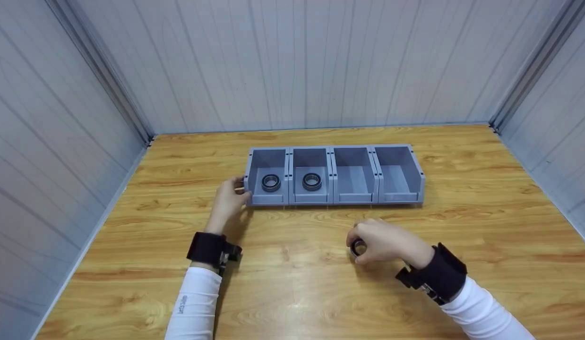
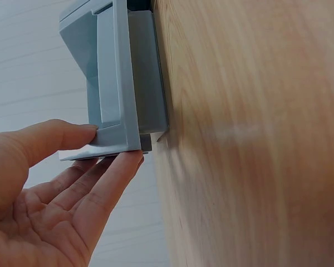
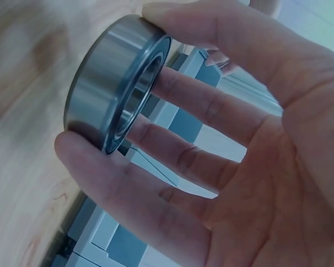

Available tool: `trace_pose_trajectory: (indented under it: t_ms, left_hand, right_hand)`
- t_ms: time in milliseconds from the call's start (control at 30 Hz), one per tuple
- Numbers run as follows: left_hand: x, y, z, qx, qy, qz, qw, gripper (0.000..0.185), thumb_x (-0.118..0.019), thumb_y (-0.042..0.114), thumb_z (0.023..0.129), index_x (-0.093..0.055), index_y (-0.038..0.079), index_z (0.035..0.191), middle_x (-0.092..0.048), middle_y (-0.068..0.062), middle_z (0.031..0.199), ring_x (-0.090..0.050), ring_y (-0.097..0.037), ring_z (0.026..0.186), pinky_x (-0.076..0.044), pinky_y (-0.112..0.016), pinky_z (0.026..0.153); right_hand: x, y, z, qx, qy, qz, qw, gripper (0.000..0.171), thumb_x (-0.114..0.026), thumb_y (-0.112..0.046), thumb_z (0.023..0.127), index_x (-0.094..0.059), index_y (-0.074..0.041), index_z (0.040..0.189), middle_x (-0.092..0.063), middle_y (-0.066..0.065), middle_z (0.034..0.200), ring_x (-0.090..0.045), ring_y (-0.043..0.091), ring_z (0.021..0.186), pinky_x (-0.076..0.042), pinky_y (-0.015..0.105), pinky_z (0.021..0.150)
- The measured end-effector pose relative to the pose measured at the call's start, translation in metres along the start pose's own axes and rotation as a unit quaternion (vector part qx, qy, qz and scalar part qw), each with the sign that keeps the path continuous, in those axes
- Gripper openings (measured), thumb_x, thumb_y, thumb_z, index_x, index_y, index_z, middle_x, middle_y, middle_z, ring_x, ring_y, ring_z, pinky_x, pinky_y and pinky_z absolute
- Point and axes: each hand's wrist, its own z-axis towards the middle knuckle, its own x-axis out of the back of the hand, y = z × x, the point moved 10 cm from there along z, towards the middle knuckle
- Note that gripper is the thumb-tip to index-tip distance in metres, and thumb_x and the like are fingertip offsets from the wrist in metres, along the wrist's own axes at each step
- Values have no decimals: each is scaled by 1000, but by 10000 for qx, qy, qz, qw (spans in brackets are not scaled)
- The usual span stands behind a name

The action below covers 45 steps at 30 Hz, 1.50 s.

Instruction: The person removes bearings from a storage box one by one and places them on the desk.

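In the head view a row of joined grey bins (image 1: 354, 198) stands on the wooden table. My left hand (image 1: 228, 200) pinches the side wall of the leftmost bin, thumb on the inner side and fingers outside, as the left wrist view shows at the bin's edge (image 2: 114, 139). In front of the row, my right hand (image 1: 382, 240) grips a metal ball bearing (image 3: 114, 78) by its outer rim between thumb and fingers. One bearing (image 1: 270, 183) lies in the leftmost bin. Another bearing (image 1: 312, 182) lies in the bin beside it.
Pale panelled walls (image 1: 302, 66) enclose the wooden table (image 1: 292, 274) at the back and both sides. The two right-hand bins (image 1: 353, 177) hold nothing. A black wrist strap (image 1: 207, 248) with a small camera is on each forearm.
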Motion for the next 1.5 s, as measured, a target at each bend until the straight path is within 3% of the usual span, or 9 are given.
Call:
trace_pose_trajectory:
  t_ms: [433, 1167, 1500]
  left_hand:
    - [1, 0, 0, -26, 42, 240, 9997, 53, -57, -4, 93, -45, -18, 143, -58, -38, 138, -60, -49, 129, -53, -49, 112]
    - [1, -2, 1, -25, 46, 157, 9999, 52, -57, -5, 94, -45, -16, 143, -57, -37, 140, -59, -48, 130, -51, -49, 115]
    - [1, -1, 1, -46, 55, 154, 9999, 52, -58, -5, 94, -45, -17, 143, -58, -37, 139, -61, -48, 128, -54, -48, 111]
  right_hand:
    - [-4, -1, -4, 257, 167, 61, 9995, 26, -77, -14, 74, -77, -6, 100, -73, 6, 95, -64, 19, 85, -54, 27, 74]
    - [-16, 8, -6, 102, 105, 291, 9995, 24, -81, -13, 76, -77, -11, 100, -71, 5, 98, -65, 19, 89, -59, 33, 81]
    - [-18, 10, -7, -58, 102, 481, 9988, 27, -81, -12, 75, -78, -11, 102, -69, 6, 100, -63, 17, 89, -57, 27, 76]
